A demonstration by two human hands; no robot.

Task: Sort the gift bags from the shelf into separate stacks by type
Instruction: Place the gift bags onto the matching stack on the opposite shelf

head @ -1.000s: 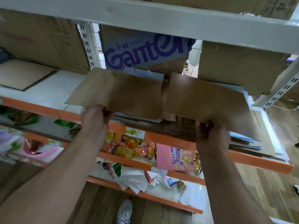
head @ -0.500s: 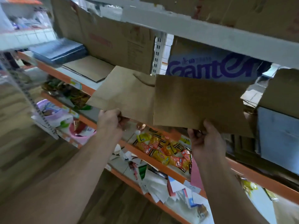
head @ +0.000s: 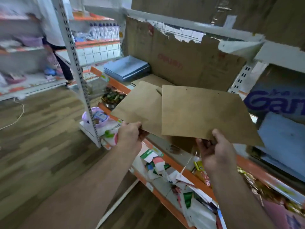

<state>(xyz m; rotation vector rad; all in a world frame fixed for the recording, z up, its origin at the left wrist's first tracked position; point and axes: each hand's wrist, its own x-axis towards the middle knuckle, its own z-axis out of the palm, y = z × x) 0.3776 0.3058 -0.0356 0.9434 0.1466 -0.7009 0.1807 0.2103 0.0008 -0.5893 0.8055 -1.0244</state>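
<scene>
Two brown bags held flat before the shelf (head: 113, 82).
The left hand (head: 129, 133) pinches the left bag (head: 138, 106) by its near corner; the right hand (head: 214, 149) pinches the right bag (head: 203, 114), which covers part of the left bag; fingers beneath are hidden.

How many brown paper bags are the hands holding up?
2. The left hand pinches the left brown bag; the right hand pinches the right brown bag, which overlaps it. More may hide underneath.

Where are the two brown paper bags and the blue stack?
Left flat brown paper bag (head: 140, 104), head view, centre of face.
Right flat brown paper bag (head: 203, 113), head view, centre of face.
Blue flat stack (head: 127, 67), head view, top.
</scene>
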